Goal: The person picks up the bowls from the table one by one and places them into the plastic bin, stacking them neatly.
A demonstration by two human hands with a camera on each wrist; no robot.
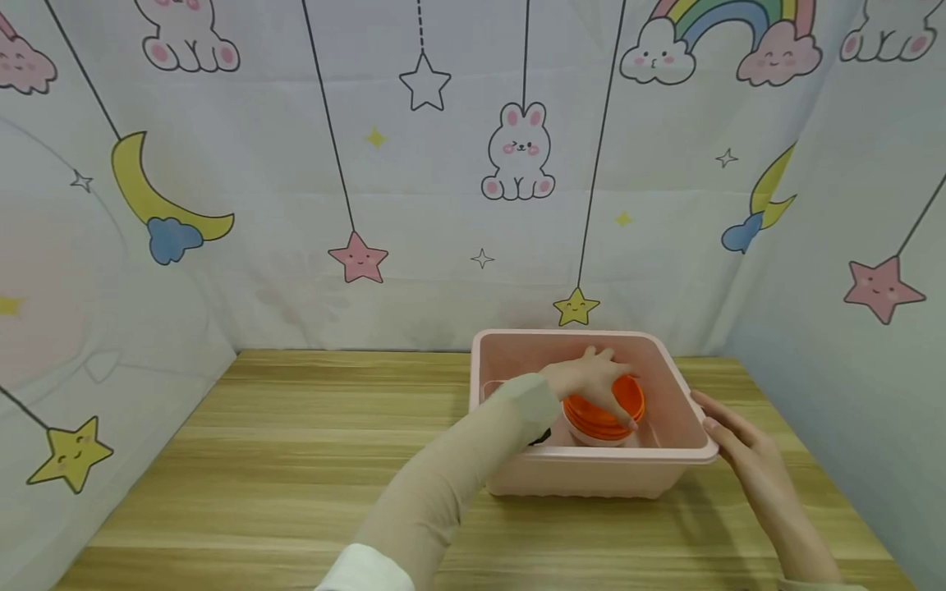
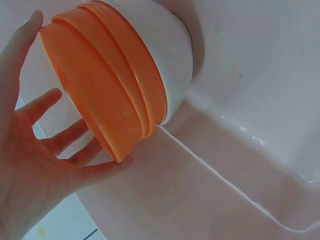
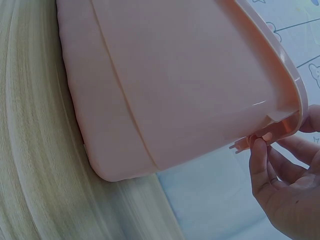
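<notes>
A pink plastic bin (image 1: 599, 476) stands on the wooden table. Inside it, several nested orange bowls (image 2: 95, 80) sit on a white bowl (image 2: 170, 55). My left hand (image 1: 594, 382) reaches into the bin over the orange bowls. Its fingers spread wide and fairly straight across their rim, and the outermost digits touch or nearly touch the edge. At the bin's right end, my right hand (image 3: 292, 180) grips the rim and a pink handle piece (image 3: 260, 139) under it, with thumb and fingers on either side.
A thin white cord or line (image 2: 215, 172) runs along the bin's inside. Partly behind my left sleeve, a small black item (image 1: 542, 437) shows in the bin. The wooden table (image 1: 296, 460) extends left, and a cartoon-printed cloth (image 1: 443, 172) hangs behind and at both sides.
</notes>
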